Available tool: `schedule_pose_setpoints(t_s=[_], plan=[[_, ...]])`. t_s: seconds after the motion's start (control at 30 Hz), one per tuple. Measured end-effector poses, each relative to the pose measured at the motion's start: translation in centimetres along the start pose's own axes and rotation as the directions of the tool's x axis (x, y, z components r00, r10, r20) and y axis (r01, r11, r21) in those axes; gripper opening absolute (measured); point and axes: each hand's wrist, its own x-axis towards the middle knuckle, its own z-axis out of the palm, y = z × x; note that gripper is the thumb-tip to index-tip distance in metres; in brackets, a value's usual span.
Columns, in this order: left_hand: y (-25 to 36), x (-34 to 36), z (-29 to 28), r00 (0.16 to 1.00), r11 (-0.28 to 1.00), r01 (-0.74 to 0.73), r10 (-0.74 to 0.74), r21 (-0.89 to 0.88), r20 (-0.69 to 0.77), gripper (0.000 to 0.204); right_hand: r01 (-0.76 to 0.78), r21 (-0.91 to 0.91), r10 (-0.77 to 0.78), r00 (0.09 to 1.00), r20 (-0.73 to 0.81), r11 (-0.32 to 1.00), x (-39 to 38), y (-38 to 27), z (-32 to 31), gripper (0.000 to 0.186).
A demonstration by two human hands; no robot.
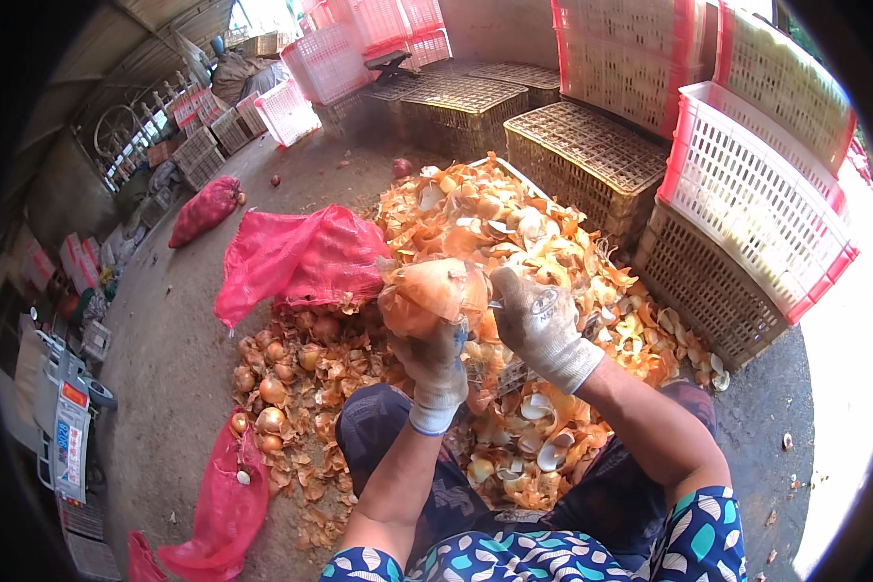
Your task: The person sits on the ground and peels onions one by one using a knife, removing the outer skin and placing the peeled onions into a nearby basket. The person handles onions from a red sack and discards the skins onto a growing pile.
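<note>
My left hand [431, 364], in a whitish work glove, is closed around an onion [436, 293] with loose orange-brown skin and raises it in front of me. Close against the onion's right side is my right hand [541, 325], gloved too, its fingers curled in; what they hold is hidden, with only a small dark sliver showing at the fingertips. Beneath both hands spreads a big heap of onion peel [553, 441] with pale cut pieces in it. Whole unpeeled onions [273, 391] lie at the heap's left side.
Pink mesh sacks [306, 254] lie on the floor to the left, one of them a full sack [204, 211] farther off. Brown plastic crates [592, 155] and a white-and-pink crate [757, 184] stand stacked behind and right. A small vehicle [66, 427] stands far left.
</note>
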Motion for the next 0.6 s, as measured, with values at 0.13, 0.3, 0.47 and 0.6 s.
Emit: schedule_pose_setpoints(t_s=[0.13, 0.3, 0.47, 0.6], plan=[[3.7, 0.5, 0.9, 0.869, 0.761, 0.494, -0.416, -0.420, 0.269, 0.063, 0.054, -0.085, -0.054, 0.999, 0.007, 0.995, 0.8, 2.0, -0.1, 0.017], [2.8, 1.7, -0.5, 0.664, 0.420, 0.747, -0.508, -0.515, 0.549, 0.083, -0.122, -0.024, 0.124, 0.987, 0.105, 0.992, 0.9, 1.2, -0.9, 0.010], [2.0, 2.9, -0.8, 0.691, 0.510, 0.723, -0.509, -0.467, 0.513, 0.088, -0.225, 0.005, 0.220, 0.957, 0.191, 0.974, 0.1, 1.0, -1.3, 0.006], [1.5, 3.1, -1.1, 0.716, 0.552, 0.697, -0.495, -0.458, 0.493, 0.091, -0.418, 0.364, 0.258, 0.874, 0.412, 0.833, 0.2, 1.4, -1.6, 0.015]])
